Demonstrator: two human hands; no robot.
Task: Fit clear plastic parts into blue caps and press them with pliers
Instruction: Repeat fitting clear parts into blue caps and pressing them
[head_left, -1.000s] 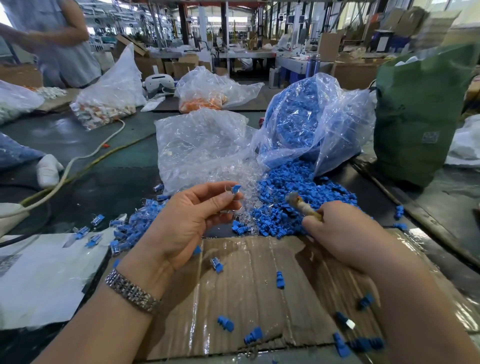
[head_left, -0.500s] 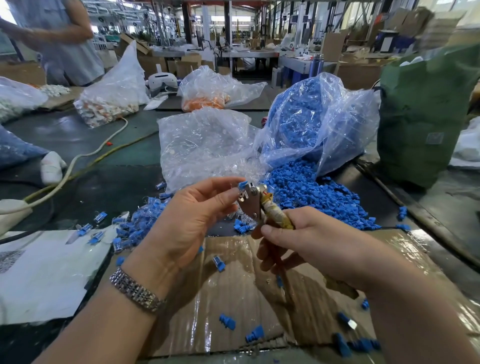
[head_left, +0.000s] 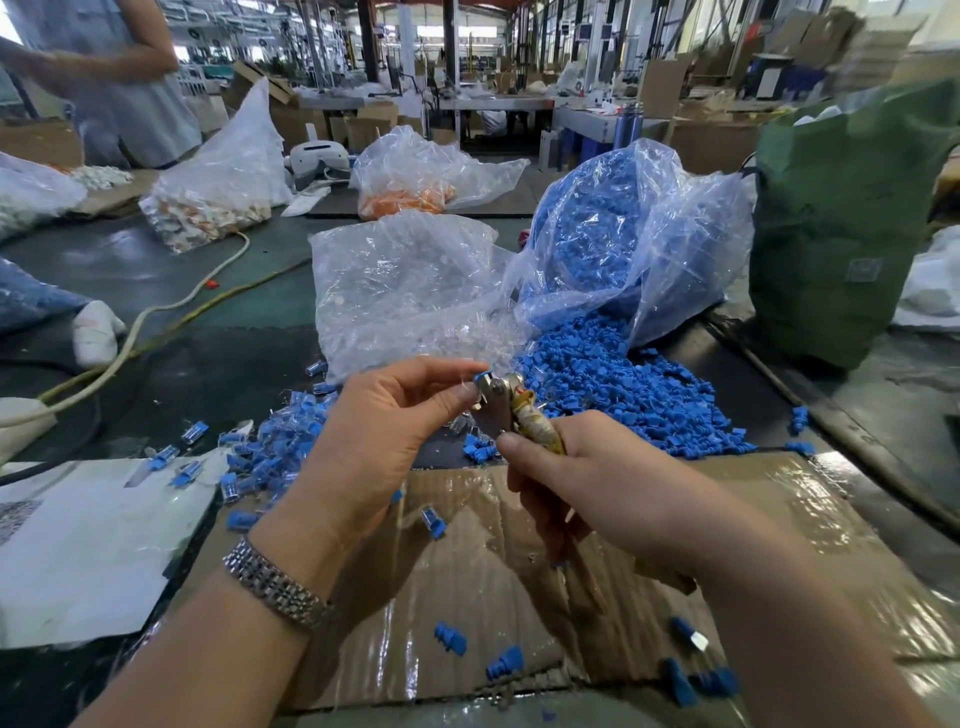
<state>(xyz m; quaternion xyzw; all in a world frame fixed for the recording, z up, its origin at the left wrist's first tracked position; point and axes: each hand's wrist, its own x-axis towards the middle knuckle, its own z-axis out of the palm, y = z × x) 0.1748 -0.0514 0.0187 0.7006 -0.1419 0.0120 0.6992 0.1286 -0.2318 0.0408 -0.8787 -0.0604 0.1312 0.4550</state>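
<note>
**Pliers close in on the cap**

Far left, a heap of finished pieces (head_left: 280, 447) lies on the dark table beside a white sheet (head_left: 78, 545). Now the left hand (head_left: 384, 431): thumb and forefinger pinch a blue cap (head_left: 482, 375) at the fingertips, held up over the cardboard (head_left: 519, 597), just in front of the bag of clear parts (head_left: 405, 291). And here's the change — a second ago the right hand (head_left: 597, 478) was off to the side with only the handle end showing; it has since swung the pliers (head_left: 501, 410) in, and their metal head now sits right against the cap. That looks like the pressing step about to happen, the clear part presumably already seated, though it's too small to confirm. The right hand is wrapped around the taped handles. The pliers' long axis runs diagonally, head pointing up and left toward the cap, handles down and right into the palm. Whether the jaws have bitten yet, can't tell. Beyond, loose blue caps (head_left: 623, 395) spill from their bag (head_left: 623, 244).
</note>
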